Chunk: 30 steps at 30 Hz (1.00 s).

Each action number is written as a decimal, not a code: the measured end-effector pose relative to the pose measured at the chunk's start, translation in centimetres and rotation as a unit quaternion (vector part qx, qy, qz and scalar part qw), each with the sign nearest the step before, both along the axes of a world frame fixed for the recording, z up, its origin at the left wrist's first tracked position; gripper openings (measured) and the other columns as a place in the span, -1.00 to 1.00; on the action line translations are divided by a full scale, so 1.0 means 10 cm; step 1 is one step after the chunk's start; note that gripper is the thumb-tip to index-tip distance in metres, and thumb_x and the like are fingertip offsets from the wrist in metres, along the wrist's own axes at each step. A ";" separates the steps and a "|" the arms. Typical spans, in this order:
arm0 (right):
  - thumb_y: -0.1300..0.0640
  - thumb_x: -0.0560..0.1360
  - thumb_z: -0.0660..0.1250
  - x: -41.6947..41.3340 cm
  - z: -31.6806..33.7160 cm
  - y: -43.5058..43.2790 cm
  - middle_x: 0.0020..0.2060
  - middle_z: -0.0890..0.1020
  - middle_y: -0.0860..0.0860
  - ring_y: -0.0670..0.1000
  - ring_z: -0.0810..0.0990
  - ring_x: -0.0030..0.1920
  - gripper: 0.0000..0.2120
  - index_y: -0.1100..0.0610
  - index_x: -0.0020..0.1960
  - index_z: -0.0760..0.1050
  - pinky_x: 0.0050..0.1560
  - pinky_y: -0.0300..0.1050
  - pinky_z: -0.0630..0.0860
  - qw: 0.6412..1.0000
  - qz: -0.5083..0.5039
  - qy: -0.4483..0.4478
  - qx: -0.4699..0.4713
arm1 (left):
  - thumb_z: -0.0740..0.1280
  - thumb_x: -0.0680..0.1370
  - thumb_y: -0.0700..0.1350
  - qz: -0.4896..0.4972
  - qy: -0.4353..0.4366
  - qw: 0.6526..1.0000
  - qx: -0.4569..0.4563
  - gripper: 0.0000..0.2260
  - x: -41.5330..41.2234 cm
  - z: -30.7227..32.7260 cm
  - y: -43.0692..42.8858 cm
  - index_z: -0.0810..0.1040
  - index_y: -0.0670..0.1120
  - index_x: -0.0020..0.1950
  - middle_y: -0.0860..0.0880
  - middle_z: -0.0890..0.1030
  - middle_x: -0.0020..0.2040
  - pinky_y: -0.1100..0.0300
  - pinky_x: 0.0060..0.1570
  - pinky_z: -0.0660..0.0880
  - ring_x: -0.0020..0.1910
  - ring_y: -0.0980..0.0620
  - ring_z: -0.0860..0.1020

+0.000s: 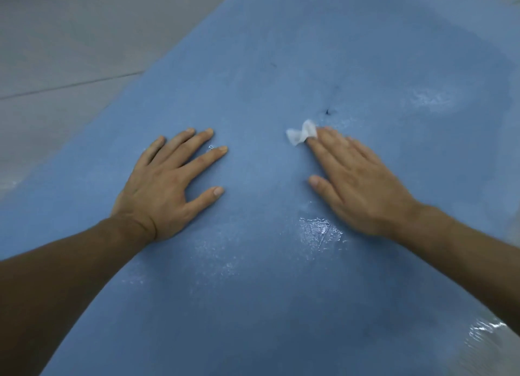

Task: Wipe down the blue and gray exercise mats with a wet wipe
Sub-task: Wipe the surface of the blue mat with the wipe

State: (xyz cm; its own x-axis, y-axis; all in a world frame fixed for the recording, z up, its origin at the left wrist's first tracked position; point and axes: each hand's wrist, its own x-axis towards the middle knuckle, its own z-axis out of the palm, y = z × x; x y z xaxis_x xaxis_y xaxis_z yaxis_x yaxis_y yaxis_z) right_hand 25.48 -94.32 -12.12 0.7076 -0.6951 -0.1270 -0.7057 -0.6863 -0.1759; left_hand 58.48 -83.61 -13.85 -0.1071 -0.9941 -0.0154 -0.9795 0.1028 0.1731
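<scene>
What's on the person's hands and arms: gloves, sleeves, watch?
Nothing worn. The left hand and right hand are bare: no gloves, rings or watch. The forearms are bare too, with no sleeves in frame. Nails are short and unpainted.

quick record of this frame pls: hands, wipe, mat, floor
mat: blue foam exercise mat, fills most of view
left hand: flat on mat, fingers spread, empty
right hand: straight fingers press small crumpled white wet wipe onto mat
wet patch: glossy, near right wrist
mark: small dark speck beyond wipe
floor: grey, upper left
</scene>
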 end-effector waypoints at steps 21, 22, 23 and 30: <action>-0.20 0.68 -0.14 1.49 0.03 -0.95 0.69 -0.06 -0.03 -0.06 -0.10 0.67 -0.33 0.10 0.70 -0.04 0.64 -0.10 -0.15 0.983 0.186 -0.004 0.007 | 0.04 0.63 0.34 0.099 -0.033 0.994 0.025 -0.35 -0.04 0.01 -0.01 0.12 0.15 0.69 -0.06 -0.04 0.71 -0.35 0.57 -0.02 0.69 -0.11 -0.07; -0.20 0.68 -0.15 1.59 0.03 -0.99 0.69 -0.07 -0.04 -0.07 -0.10 0.67 -0.33 0.09 0.70 -0.05 0.64 -0.09 -0.15 0.982 0.187 -0.003 -0.001 | 0.04 0.63 0.34 0.098 -0.034 0.994 0.027 -0.35 -0.04 0.01 -0.01 0.12 0.15 0.69 -0.07 -0.04 0.71 -0.35 0.56 -0.02 0.69 -0.12 -0.08; -0.20 0.67 -0.15 1.69 0.02 -1.05 0.69 -0.06 -0.04 -0.07 -0.10 0.67 -0.33 0.09 0.70 -0.05 0.64 -0.08 -0.15 0.983 0.182 -0.003 -0.007 | 0.04 0.63 0.34 0.098 -0.035 0.994 0.028 -0.36 -0.05 0.02 -0.01 0.12 0.15 0.69 -0.07 -0.04 0.71 -0.36 0.56 -0.01 0.69 -0.12 -0.08; -0.17 0.71 -0.09 2.31 0.01 -1.59 0.68 0.02 0.01 -0.01 -0.03 0.66 -0.35 0.14 0.69 -0.04 0.62 -0.04 -0.13 0.998 0.064 -0.020 -0.004 | 0.10 0.61 0.33 0.095 -0.032 0.994 0.040 -0.34 -0.04 0.04 -0.03 0.14 0.16 0.68 -0.09 -0.03 0.71 -0.39 0.54 0.04 0.69 -0.14 -0.07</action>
State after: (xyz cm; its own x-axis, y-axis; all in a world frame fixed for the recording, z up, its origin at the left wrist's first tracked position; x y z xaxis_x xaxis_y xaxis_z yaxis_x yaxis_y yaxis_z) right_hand 48.58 -110.25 -12.07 0.7950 -0.5996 -0.0919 -0.6048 -0.7717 -0.1969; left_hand 58.10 -83.90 -13.48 0.0861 -0.9917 -0.0960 -0.9892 -0.0966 0.1106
